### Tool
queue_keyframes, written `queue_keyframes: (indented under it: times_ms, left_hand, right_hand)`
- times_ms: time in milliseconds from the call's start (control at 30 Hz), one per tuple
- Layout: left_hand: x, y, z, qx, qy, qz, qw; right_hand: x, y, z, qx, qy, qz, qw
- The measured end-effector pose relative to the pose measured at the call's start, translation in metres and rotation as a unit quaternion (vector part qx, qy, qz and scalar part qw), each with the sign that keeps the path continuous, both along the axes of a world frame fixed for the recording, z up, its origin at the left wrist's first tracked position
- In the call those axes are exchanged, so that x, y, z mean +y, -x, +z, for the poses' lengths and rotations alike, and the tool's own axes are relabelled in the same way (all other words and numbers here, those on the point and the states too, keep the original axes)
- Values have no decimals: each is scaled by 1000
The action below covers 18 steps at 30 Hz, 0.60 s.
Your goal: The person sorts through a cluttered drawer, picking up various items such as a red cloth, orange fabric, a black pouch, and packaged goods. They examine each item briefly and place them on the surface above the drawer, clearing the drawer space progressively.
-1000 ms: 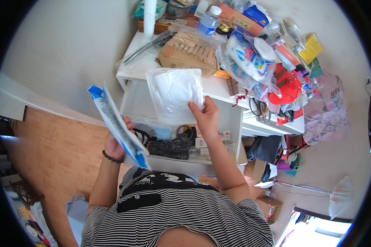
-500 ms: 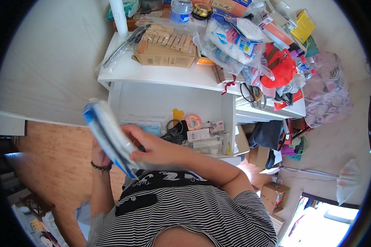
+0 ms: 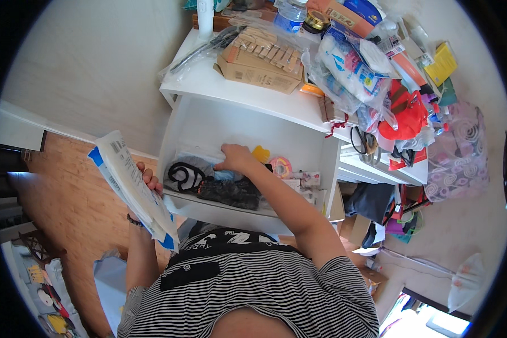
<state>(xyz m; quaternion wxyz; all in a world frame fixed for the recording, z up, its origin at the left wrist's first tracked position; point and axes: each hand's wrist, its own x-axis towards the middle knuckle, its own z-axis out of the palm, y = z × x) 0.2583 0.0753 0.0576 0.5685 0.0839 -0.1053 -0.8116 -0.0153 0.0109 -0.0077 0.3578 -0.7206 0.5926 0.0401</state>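
My left hand [image 3: 150,179] grips a flat white-and-blue plastic package [image 3: 132,183], held tilted beside the drawer's left front corner. My right hand [image 3: 235,158] reaches into the open white drawer [image 3: 236,121], its fingers and thumb closed on a light-blue packet [image 3: 224,173] in clear plastic. Some of that packet is hidden under the hand. Below it in the drawer are a black bundle [image 3: 231,193] and a grey item with a black cord loop [image 3: 185,176]. A yellow piece [image 3: 260,154] and a pink ring-shaped item [image 3: 280,167] lie right of my hand.
On the white cabinet top stand a cardboard box [image 3: 259,70] topped with wooden blocks, a water bottle [image 3: 290,16] and a red bag [image 3: 404,119] among plastic packs. Small boxes [image 3: 308,178] fill the drawer's right end. Wooden floor [image 3: 73,191] shows at left.
My right hand has left the white-and-blue package and moved into the drawer, onto the light-blue packet. The package stays in my left hand. The whole view has shifted and turned slightly.
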Motion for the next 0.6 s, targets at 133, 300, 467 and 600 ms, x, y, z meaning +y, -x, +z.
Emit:
queue_keyframes:
  times_ms: [133,300,467,600]
  left_hand:
    - [-3,5,-1,-11,9,-18,1000]
    - [-1,11,3,19,5,-29,999]
    - [-6,11,-2,-3,-13,-34,999]
    - [-16,28,-11,-7,-1,-80,997]
  right_hand:
    - [0,4,-14,-92,7,67,993]
    - [14,4,13,-127,86,52,987]
    - [35,34,85,-110,374,-2,921]
    - [55,49,120,-276,277,-240,888]
